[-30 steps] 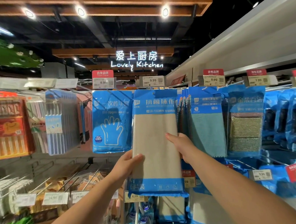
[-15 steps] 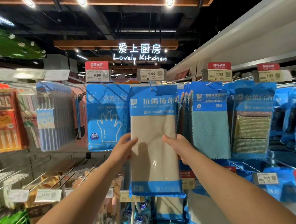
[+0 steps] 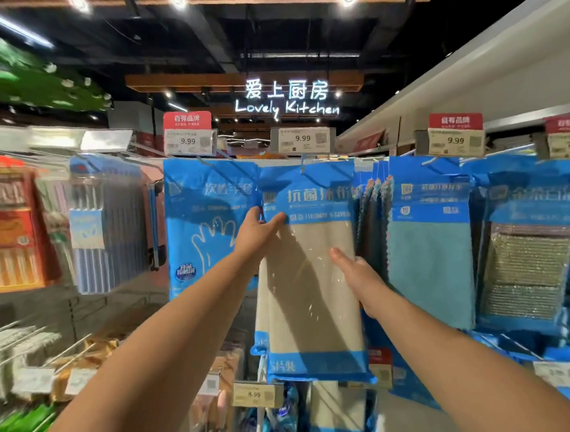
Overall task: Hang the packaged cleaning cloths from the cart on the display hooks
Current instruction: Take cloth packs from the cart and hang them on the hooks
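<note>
The flat plastic pack of beige cleaning cloth with the blue header and blue foot band (image 3: 310,281) hangs high in the display, its header hole seemingly already over the thin metal display hook (image 3: 305,163) beneath the white 9.99 price tag (image 3: 302,139), so this pack looks hung or all but hung; what remains is probably to let go and fetch more, though the cart is out of view and I cannot tell how many are left. The left hand (image 3: 256,233) pinches the pack's upper left edge just under the header. The right hand (image 3: 356,273) lies flat, fingers straight, on the pack's right side, steadying it. The hands stay apart.
</note>
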